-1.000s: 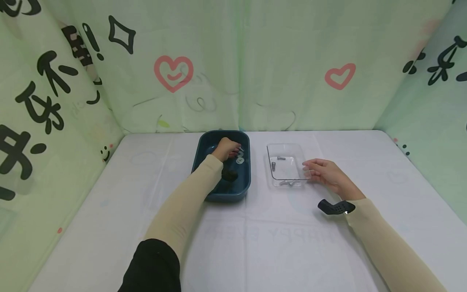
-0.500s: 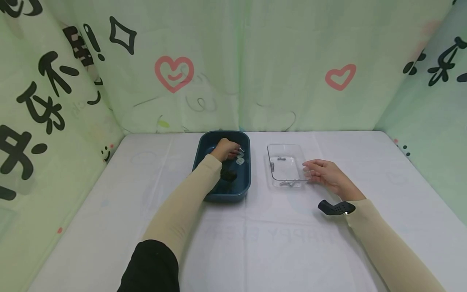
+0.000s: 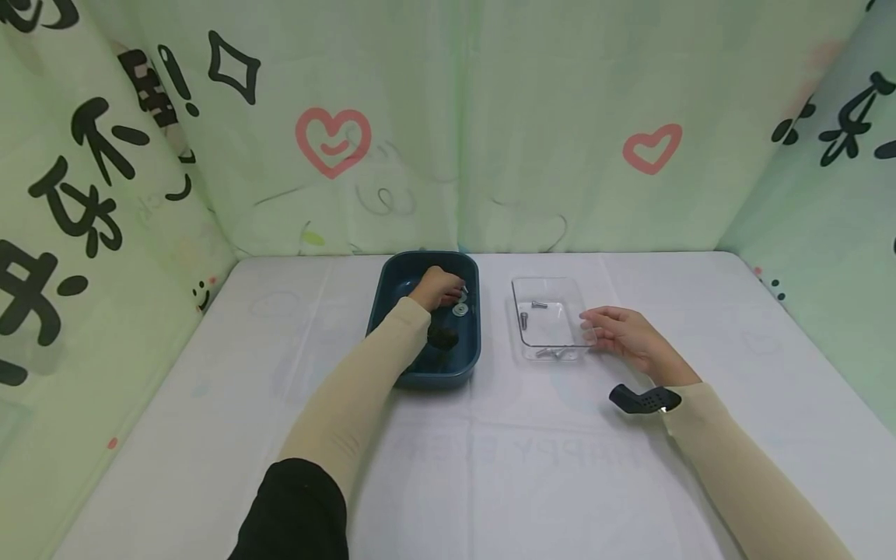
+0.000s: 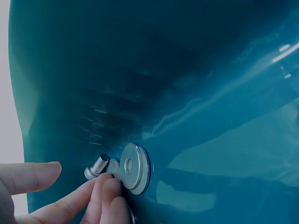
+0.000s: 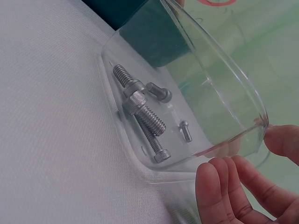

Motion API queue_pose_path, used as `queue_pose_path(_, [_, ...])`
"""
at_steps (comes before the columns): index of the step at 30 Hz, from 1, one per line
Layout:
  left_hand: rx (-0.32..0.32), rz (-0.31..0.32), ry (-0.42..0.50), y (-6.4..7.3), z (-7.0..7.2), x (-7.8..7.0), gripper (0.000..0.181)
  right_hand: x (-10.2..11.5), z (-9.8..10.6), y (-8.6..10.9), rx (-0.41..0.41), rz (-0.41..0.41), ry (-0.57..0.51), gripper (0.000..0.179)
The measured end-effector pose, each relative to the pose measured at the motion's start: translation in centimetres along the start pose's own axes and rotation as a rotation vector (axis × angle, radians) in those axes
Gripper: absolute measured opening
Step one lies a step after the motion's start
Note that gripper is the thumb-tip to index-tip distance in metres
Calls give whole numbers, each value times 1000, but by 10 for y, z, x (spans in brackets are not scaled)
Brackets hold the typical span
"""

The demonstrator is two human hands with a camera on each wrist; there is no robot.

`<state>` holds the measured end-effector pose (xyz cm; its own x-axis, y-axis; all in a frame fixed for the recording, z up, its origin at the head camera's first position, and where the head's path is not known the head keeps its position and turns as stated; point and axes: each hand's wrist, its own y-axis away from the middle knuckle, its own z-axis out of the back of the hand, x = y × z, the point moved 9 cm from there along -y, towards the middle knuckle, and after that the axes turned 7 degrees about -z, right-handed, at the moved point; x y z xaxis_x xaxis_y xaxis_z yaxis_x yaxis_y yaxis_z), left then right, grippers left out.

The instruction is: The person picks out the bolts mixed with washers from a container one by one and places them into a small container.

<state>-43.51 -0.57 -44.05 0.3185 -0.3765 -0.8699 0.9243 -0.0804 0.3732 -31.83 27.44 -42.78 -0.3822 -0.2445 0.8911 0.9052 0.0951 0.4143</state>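
Dark blue tray (image 3: 434, 381) on white tablecloth (image 3: 539, 482), with left hand (image 3: 437, 288) inside: thumb free, fingers bunched at tilted screw (image 4: 98, 166) beside stacked washers (image 4: 136, 176); contact hard to tell. Just right of it, clear plastic box (image 3: 556, 330) with loose metal screws (image 5: 148, 119). At its near right corner, right hand (image 3: 623, 334): relaxed fingertips against outer wall.

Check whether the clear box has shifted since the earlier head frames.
No visible shift: in the head view, the clear box keeps the same gap and alignment beside the dark blue tray.
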Motion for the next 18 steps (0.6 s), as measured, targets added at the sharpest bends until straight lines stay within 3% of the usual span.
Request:
queue_pose_path(12, [-31,-59,33,-7,1,4,34,-1,0,-1,-2,-3,3,45])
queue_pose_path(18, [-35,-76,18,-10,1,3,29,1,-1,0,3,2,-6,36])
